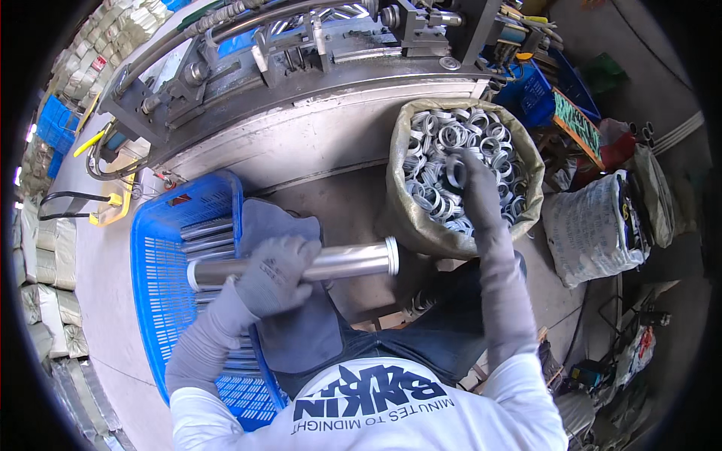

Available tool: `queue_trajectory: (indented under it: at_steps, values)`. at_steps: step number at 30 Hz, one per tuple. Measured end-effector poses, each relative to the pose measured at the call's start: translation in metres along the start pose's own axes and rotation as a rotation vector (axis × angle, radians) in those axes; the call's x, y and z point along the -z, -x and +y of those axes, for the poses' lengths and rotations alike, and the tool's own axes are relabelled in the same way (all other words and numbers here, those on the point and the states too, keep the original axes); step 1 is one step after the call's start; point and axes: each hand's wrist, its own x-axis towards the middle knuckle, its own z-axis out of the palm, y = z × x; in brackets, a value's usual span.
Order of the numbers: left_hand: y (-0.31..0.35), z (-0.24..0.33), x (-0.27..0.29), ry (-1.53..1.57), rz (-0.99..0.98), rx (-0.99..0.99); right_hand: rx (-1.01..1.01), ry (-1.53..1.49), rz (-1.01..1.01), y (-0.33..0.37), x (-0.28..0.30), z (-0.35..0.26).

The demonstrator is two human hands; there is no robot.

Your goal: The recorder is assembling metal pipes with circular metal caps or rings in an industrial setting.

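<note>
My left hand (278,276), in a grey glove, is wrapped round the middle of a shiny metal tube (350,261). The tube lies level over my lap, with a pale ring-shaped collar on each end. To the right, a woven sack (401,169) with a rolled rim is full of loose metal rings (453,136). My gloved right hand (481,194) reaches over the heap, its fingers closed on one ring (454,171). A blue plastic basket (140,278) stands at my left, holding several more metal tubes (207,239), partly covered by my left arm.
Ahead runs a long machine bench (316,83) with clamps and rods. A white woven bag (590,229) leans right of the sack, near a blue crate (538,98). Wrapped bundles (56,263) are stacked along the far left. A grey pad (297,331) covers my left thigh.
</note>
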Motion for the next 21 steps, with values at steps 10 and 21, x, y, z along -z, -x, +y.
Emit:
queue_trajectory:
  at_steps: [10,21]
  values:
    - [-0.223,-0.136,0.146,-0.748,0.818,0.184,-0.043,-0.644,0.147,0.048,-0.008,0.053]
    - [-0.336,-0.215,0.146,-0.723,0.565,0.419,0.592,0.436,0.186,0.056,-0.005,0.025]
